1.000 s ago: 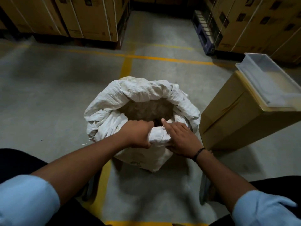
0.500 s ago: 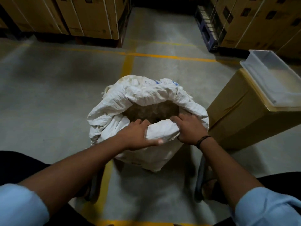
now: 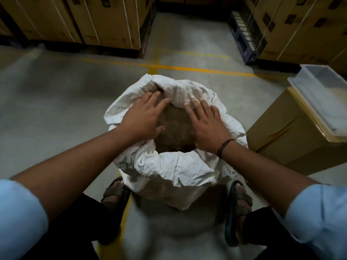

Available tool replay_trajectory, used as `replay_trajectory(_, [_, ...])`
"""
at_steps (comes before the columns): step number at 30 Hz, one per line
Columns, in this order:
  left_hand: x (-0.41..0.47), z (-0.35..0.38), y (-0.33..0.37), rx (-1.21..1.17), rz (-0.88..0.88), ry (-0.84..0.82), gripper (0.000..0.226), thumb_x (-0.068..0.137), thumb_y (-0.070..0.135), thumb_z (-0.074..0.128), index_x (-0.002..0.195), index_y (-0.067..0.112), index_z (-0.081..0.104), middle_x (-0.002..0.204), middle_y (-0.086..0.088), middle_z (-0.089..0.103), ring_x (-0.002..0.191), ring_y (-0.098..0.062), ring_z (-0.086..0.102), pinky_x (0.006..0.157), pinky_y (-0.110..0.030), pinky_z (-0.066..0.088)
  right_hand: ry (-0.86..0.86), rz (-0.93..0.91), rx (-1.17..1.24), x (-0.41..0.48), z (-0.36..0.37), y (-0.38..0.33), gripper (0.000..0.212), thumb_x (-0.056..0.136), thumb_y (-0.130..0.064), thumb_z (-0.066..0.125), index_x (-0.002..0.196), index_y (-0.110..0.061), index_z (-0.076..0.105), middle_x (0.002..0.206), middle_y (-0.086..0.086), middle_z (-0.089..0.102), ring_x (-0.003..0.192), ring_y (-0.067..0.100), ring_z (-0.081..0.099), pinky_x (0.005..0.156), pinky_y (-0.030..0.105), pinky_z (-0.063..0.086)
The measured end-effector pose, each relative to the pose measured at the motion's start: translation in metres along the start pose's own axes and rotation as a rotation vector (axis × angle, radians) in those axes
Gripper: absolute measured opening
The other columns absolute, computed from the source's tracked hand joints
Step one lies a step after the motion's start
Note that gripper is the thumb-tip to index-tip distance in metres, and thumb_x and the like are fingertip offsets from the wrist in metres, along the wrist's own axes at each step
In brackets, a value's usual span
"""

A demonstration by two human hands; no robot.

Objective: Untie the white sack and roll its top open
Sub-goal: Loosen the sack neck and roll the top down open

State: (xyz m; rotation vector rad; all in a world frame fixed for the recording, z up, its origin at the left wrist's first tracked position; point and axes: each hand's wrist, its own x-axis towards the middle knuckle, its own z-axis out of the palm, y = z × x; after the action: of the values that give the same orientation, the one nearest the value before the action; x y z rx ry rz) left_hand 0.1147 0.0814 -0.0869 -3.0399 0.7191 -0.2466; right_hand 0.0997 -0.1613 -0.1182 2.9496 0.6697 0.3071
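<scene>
The white sack (image 3: 178,169) stands on the floor between my feet. Its top is open and rolled down into a thick crumpled rim, and brownish contents (image 3: 174,128) show inside. My left hand (image 3: 144,117) reaches across the mouth with fingers stretched out, the fingertips touching the far rim at the left. My right hand (image 3: 206,122) lies flat with fingers spread, its fingertips against the far rim at the right. Neither hand grips the cloth.
A brown cardboard box (image 3: 293,132) stands close to the sack's right, with a clear plastic tray (image 3: 323,94) on top. Strapped cartons (image 3: 105,21) on pallets line the back. Yellow lines (image 3: 187,68) cross the grey floor. My sandalled feet (image 3: 238,205) flank the sack.
Both hands let go of the near rim and moved over the sack's mouth to the far rim. The view has come closer and more directly above the sack.
</scene>
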Motion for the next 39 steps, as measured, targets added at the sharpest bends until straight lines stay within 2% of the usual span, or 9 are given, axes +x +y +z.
replay_trajectory(9, [0.049, 0.037, -0.031, 0.150, -0.068, 0.186, 0.120, 0.067, 0.065, 0.075, 0.163, 0.033, 0.012, 0.165, -0.009, 0.032, 0.154, -0.039, 0.016, 0.126, -0.055, 0.002, 0.086, 0.235, -0.013, 0.081, 0.029, 0.029, 0.116, 0.079, -0.054, 0.072, 0.161, -0.022, -0.004, 0.169, 0.015, -0.003, 0.151, 0.050, 0.007, 0.109, 0.078, 0.018])
replay_trajectory(13, [0.060, 0.052, -0.046, 0.160, -0.121, 0.194, 0.117, 0.065, 0.063, 0.076, 0.162, 0.036, 0.017, 0.166, 0.000, 0.030, 0.153, -0.041, 0.017, 0.125, -0.060, 0.000, 0.089, 0.303, -0.001, 0.105, 0.049, 0.051, 0.092, 0.088, -0.020, 0.057, 0.161, -0.015, 0.001, 0.141, 0.020, 0.053, 0.106, 0.041, 0.062, 0.095, 0.060, 0.044])
replay_trajectory(16, [0.069, 0.057, -0.053, 0.148, -0.135, 0.246, 0.103, 0.066, 0.055, 0.072, 0.158, 0.040, 0.027, 0.163, -0.001, 0.032, 0.151, -0.044, 0.019, 0.122, -0.064, 0.006, 0.023, 0.315, 0.346, 0.115, 0.048, 0.067, 0.087, 0.092, -0.016, 0.057, 0.161, -0.017, 0.004, 0.099, 0.019, 0.069, 0.079, 0.037, 0.064, 0.072, 0.042, 0.046])
replay_trajectory(19, [0.076, 0.061, -0.057, 0.077, -0.230, 0.295, 0.094, 0.069, 0.037, 0.064, 0.157, 0.039, 0.030, 0.159, -0.017, 0.031, 0.147, -0.052, 0.023, 0.120, -0.068, 0.011, 0.058, 0.530, 1.004, 0.121, 0.032, 0.091, 0.073, 0.091, -0.020, 0.069, 0.154, -0.014, 0.033, 0.118, 0.004, 0.059, 0.104, 0.018, 0.056, 0.079, 0.020, 0.045])
replay_trajectory(24, [0.075, 0.061, -0.074, -0.780, -0.382, 0.019, 0.088, 0.064, 0.018, 0.066, 0.147, 0.034, 0.041, 0.137, -0.005, 0.056, 0.110, -0.035, 0.063, 0.088, -0.041, 0.054, 0.196, 1.030, 1.900, 0.114, 0.045, 0.152, 0.035, 0.075, -0.009, 0.070, 0.107, 0.004, 0.073, 0.097, 0.017, 0.075, 0.095, 0.036, 0.070, 0.090, 0.038, 0.055])
replay_trajectory(28, [0.079, 0.062, -0.079, -1.594, -0.699, -0.086, 0.056, 0.057, 0.003, 0.073, 0.112, 0.006, 0.059, 0.098, -0.010, 0.062, 0.079, -0.026, 0.062, 0.069, -0.027, 0.051, -0.094, 0.949, 2.028, 0.097, 0.056, 0.160, 0.081, 0.052, -0.017, 0.080, 0.126, 0.010, 0.062, 0.135, 0.030, 0.059, 0.124, 0.046, 0.057, 0.114, 0.054, 0.040])
replay_trajectory(30, [0.071, 0.067, -0.093, -1.829, -0.916, -0.216, 0.080, 0.032, 0.014, 0.081, 0.107, 0.002, 0.057, 0.096, -0.016, 0.053, 0.075, -0.036, 0.053, 0.069, -0.035, 0.046, -0.071, 0.965, 1.848, 0.100, 0.047, 0.154, 0.076, 0.054, -0.020, 0.080, 0.122, 0.010, 0.065, 0.131, 0.031, 0.061, 0.114, 0.044, 0.063, 0.107, 0.054, 0.047])
replay_trajectory(33, [0.069, 0.058, -0.090, -1.808, -0.887, -0.259, 0.043, 0.062, 0.019, 0.066, 0.100, 0.000, 0.069, 0.099, -0.017, 0.060, 0.076, -0.035, 0.060, 0.072, -0.035, 0.048, 0.067, 0.927, 1.180, 0.099, 0.027, 0.137, 0.099, 0.063, -0.039, 0.082, 0.145, 0.000, 0.043, 0.114, 0.015, 0.064, 0.102, 0.026, 0.062, 0.092, 0.039, 0.050])
replay_trajectory(39, [0.066, 0.031, -0.076, -0.551, -0.791, 0.012, 0.111, 0.079, 0.064, 0.073, 0.161, 0.024, 0.011, 0.152, -0.019, 0.040, 0.134, -0.043, 0.046, 0.107, -0.054, 0.041, 0.405, 0.476, 0.257, 0.064, 0.015, 0.107, 0.096, 0.089, -0.057, 0.055, 0.160, -0.011, 0.009, 0.138, 0.015, 0.048, 0.116, 0.035, 0.056, 0.087, 0.052, 0.049])
